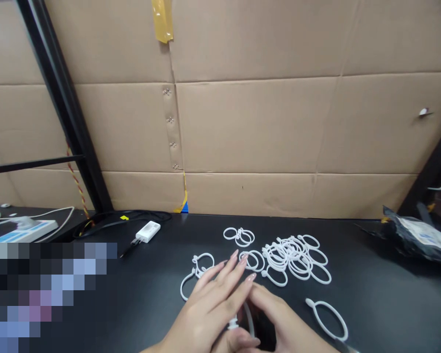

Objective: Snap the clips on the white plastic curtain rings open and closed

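Both hands meet at the bottom centre around a white plastic ring (250,318) with a ribbed clasp, most of it hidden by the fingers. My left hand (209,306) lies over the top, long fingers stretched out toward the right, with the clasp pinched low by the thumb. From the other side, my right hand (274,306) curls around the same ring, its fingertips largely covered. Just beyond the fingers are a few loose white rings (255,262). More rings (204,255) lie partly behind my left hand.
A pile of white rings (292,257) lies right of centre, with a single ring (330,318) nearer my right forearm. A white adapter (148,231) with a black cable sits at left. A black plastic package (422,240) lies far right. Cardboard (250,127) walls the back.
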`<action>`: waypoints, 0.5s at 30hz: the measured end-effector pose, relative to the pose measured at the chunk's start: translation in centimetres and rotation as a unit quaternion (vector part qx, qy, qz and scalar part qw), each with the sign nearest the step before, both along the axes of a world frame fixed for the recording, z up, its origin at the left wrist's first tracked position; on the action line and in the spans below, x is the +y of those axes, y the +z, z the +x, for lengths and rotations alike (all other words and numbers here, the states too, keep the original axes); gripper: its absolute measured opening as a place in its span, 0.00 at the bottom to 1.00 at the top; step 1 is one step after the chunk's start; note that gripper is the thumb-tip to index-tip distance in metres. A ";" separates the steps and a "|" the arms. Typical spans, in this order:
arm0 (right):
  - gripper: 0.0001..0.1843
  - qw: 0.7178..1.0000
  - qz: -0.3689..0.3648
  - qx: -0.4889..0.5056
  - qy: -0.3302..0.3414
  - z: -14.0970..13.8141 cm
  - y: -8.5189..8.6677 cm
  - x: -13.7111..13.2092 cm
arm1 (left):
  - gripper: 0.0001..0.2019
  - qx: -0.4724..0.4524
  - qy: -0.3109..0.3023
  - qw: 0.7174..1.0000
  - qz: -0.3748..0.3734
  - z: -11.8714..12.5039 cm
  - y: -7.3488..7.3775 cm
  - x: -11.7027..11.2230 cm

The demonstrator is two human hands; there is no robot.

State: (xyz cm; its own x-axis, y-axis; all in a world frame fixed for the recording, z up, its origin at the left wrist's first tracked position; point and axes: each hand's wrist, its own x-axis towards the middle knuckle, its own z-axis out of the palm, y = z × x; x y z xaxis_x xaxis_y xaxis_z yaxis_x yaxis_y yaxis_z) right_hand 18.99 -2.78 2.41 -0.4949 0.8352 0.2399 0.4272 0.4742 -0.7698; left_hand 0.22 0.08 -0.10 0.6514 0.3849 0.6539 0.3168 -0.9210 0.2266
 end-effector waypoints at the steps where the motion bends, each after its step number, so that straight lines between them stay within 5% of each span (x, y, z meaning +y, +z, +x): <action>1: 0.25 1.000 0.017 -0.015 0.000 0.0 -0.1 -0.1 | 0.28 0.015 -0.004 1.000 -0.001 0.0 0.1 0.0; 7: 0.12 0.994 0.070 -0.083 -0.019 0.3 -0.3 -0.3 | 0.30 0.014 0.004 1.000 -0.005 -0.3 0.4 -0.2; 15: 0.14 0.996 0.068 -0.047 -0.024 0.7 -0.5 0.2 | 0.29 0.020 0.005 1.000 -0.010 -0.4 0.5 -0.1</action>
